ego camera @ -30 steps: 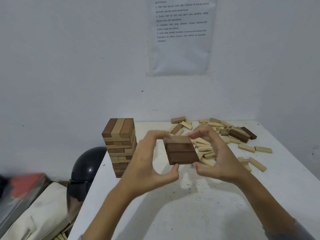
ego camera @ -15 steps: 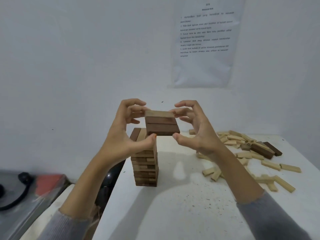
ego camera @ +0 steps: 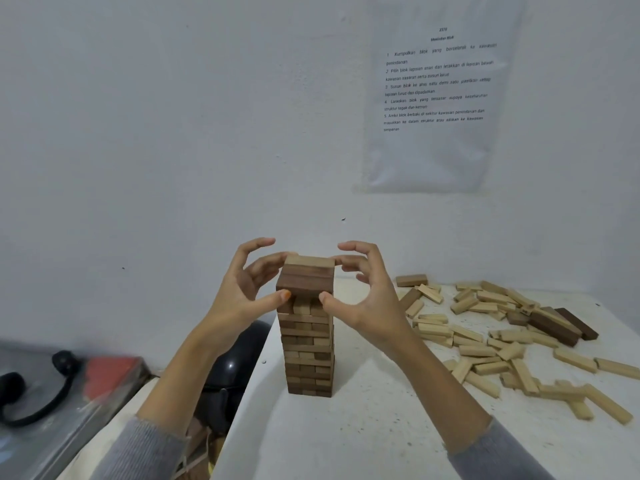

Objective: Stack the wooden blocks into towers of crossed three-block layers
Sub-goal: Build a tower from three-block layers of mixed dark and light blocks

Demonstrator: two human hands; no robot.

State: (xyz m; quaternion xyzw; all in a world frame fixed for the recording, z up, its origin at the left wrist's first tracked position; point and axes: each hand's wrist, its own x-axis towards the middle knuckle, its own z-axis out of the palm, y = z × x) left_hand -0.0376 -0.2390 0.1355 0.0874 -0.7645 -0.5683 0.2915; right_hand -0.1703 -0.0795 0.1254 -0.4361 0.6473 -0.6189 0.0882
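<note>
A tall tower [ego camera: 307,348] of crossed light and dark wooden blocks stands near the left edge of the white table [ego camera: 363,427]. On its top sits a three-block layer [ego camera: 306,279], two dark blocks and one light one. My left hand [ego camera: 242,289] and my right hand [ego camera: 367,296] hold that layer between them, thumbs at its front corners and curled fingers at its sides and back. Whether the layer rests fully on the tower I cannot tell.
Several loose light blocks [ego camera: 485,344] lie scattered over the table's right half, with a few dark blocks [ego camera: 561,323] among them. A black helmet [ego camera: 228,372] sits beside the table's left edge. A printed sheet [ego camera: 436,98] hangs on the wall.
Both hands carried the three-block layer from the middle of the table up and left, then down onto the top of the tower. The camera turned left and up.
</note>
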